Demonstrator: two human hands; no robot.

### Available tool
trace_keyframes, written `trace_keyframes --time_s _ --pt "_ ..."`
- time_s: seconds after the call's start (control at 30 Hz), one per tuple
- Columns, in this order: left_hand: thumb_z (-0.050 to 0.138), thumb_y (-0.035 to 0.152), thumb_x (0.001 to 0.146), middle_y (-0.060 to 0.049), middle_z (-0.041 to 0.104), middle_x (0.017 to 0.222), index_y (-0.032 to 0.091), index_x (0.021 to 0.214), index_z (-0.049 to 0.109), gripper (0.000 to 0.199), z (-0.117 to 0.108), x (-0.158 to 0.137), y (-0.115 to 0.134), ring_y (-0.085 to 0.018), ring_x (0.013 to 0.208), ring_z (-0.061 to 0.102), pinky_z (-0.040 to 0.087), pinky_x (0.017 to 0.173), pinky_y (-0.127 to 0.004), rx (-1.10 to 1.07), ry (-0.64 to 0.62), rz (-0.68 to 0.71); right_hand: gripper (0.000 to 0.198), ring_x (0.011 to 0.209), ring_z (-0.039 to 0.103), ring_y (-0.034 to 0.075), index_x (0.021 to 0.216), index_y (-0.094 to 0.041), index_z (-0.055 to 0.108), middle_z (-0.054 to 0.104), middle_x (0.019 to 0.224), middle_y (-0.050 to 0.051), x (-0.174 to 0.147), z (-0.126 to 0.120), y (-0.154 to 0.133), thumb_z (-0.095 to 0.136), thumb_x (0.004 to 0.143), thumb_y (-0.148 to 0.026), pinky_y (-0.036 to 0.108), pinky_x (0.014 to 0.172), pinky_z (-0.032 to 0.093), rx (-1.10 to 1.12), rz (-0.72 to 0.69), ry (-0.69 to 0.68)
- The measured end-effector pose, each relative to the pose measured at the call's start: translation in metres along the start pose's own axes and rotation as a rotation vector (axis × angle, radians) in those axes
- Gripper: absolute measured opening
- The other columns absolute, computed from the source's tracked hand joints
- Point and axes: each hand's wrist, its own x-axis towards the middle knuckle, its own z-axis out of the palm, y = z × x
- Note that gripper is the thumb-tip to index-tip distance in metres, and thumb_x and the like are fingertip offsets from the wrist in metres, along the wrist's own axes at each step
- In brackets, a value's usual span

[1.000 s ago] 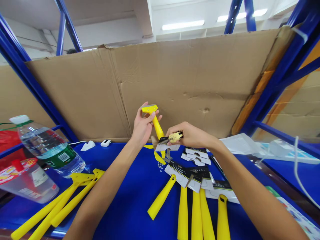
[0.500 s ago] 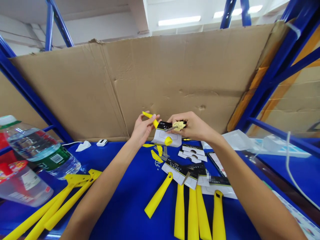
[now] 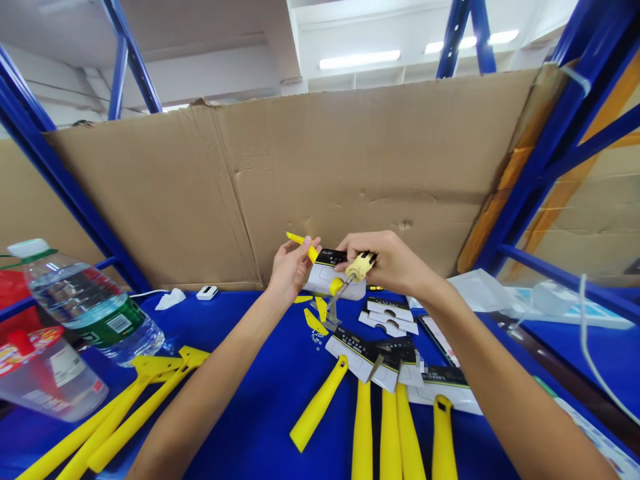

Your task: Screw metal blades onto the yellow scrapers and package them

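My left hand (image 3: 290, 270) is closed around a slim yellow handle (image 3: 313, 254), just above the back of the blue table. A white card with a black band (image 3: 327, 272) is on the handle, whose yellow end shows at the card's lower part. In my right hand (image 3: 385, 257) is a screwdriver with a pale yellow grip (image 3: 361, 266). Its metal shaft slants down and left in front of the card. Whether the tip touches anything I cannot make out. Below lie small flat yellow pieces (image 3: 315, 322) and several tiny metal bits (image 3: 317, 340).
Several yellow handles (image 3: 320, 403) with carded blades (image 3: 353, 351) lie at the front. More cards (image 3: 390, 310) and a phone (image 3: 440, 339) are to the right. Long yellow handles (image 3: 135, 413), a water bottle (image 3: 95, 307) and a plastic cup (image 3: 60, 380) are left. Cardboard (image 3: 320, 173) stands behind.
The screwdriver has swung from pointing left across the card to pointing down and left. My left hand keeps hold of the yellow handle. The whole view has shifted slightly.
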Motion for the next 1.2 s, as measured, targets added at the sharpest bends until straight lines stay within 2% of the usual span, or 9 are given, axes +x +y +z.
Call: trace_keyframes --time_s 0.27,0.43,0.57,0.7,0.83,0.97,1.03,1.1,1.2 --pt "0.075 0.001 0.091 -0.014 0.079 0.118 0.018 0.132 0.059 0.047 0.004 -0.006 0.011 -0.027 0.111 0.080 0.064 0.100 -0.041 -0.018 -0.060 -0.034 0.021 0.091 0.065 0.019 0.082 -0.021 0.056 0.074 0.098 0.008 -0.002 0.000 -0.017 0.061 0.097 -0.008 0.032 0.077 0.046 -0.262 -0.207 -0.012" --pt "0.077 0.005 0.087 -0.014 0.078 0.128 0.019 0.139 0.064 0.055 0.012 -0.023 0.025 -0.029 0.121 0.076 0.058 0.108 -0.042 0.146 -0.262 -0.004 0.022 0.098 0.067 0.020 0.083 -0.022 0.054 0.072 0.105 0.009 -0.003 0.002 -0.023 0.059 0.098 -0.006 0.031 0.077 0.048 -0.299 -0.216 -0.011" --pt "0.084 0.020 0.086 -0.013 0.077 0.134 0.019 0.137 0.071 0.053 0.015 -0.032 0.032 -0.026 0.117 0.074 0.057 0.102 -0.035 0.332 -0.436 0.052 0.021 0.096 0.066 0.020 0.084 -0.022 0.056 0.072 0.103 0.008 -0.003 0.004 -0.021 0.060 0.101 -0.011 0.032 0.076 0.048 -0.311 -0.206 0.000" --pt "0.092 0.027 0.078 -0.011 0.080 0.120 0.017 0.121 0.077 0.047 0.011 -0.031 0.036 -0.022 0.100 0.074 0.056 0.086 -0.030 0.506 -0.606 0.104 0.024 0.094 0.061 0.021 0.080 -0.022 0.054 0.072 0.101 0.008 -0.003 0.003 -0.021 0.060 0.101 -0.013 0.034 0.075 0.048 -0.333 -0.218 0.017" --pt "0.093 0.029 0.073 -0.007 0.080 0.095 0.016 0.102 0.080 0.034 0.007 -0.028 0.042 -0.018 0.079 0.068 0.049 0.069 -0.026 0.664 -0.624 0.165 0.025 0.119 0.059 0.028 0.080 -0.024 0.053 0.073 0.105 0.008 -0.003 0.001 -0.020 0.066 0.099 -0.015 0.039 0.083 0.052 -0.317 -0.218 0.058" --pt "0.087 0.036 0.082 -0.006 0.077 0.087 0.017 0.091 0.082 0.022 0.006 -0.028 0.052 -0.018 0.076 0.065 0.045 0.068 -0.026 0.806 -0.677 0.188 0.023 0.139 0.057 0.033 0.082 -0.025 0.054 0.072 0.099 0.008 -0.003 0.000 -0.016 0.066 0.098 -0.015 0.045 0.091 0.054 -0.267 -0.162 0.075" --pt "0.081 0.040 0.088 -0.005 0.075 0.082 0.017 0.084 0.080 0.023 0.005 -0.029 0.057 -0.018 0.074 0.061 0.043 0.069 -0.026 0.903 -0.744 0.191 0.023 0.130 0.064 0.032 0.079 -0.024 0.056 0.074 0.102 0.009 -0.003 -0.001 -0.014 0.068 0.098 -0.018 0.042 0.089 0.053 -0.269 -0.085 0.057" --pt "0.074 0.046 0.094 -0.004 0.072 0.079 0.017 0.081 0.078 0.032 0.004 -0.029 0.059 -0.017 0.071 0.057 0.042 0.067 -0.026 0.994 -0.790 0.207 0.024 0.105 0.070 0.026 0.076 -0.023 0.057 0.074 0.096 0.007 -0.004 -0.003 -0.014 0.071 0.096 -0.022 0.037 0.079 0.049 -0.284 0.009 0.024" --pt "0.067 0.054 0.099 -0.004 0.071 0.079 0.018 0.079 0.076 0.042 0.003 -0.028 0.056 -0.018 0.071 0.056 0.042 0.068 -0.027 1.064 -0.826 0.207 0.025 0.072 0.058 0.017 0.074 -0.022 0.060 0.068 0.078 0.001 -0.004 -0.006 -0.014 0.077 0.091 -0.026 0.032 0.066 0.038 -0.253 0.113 -0.011"
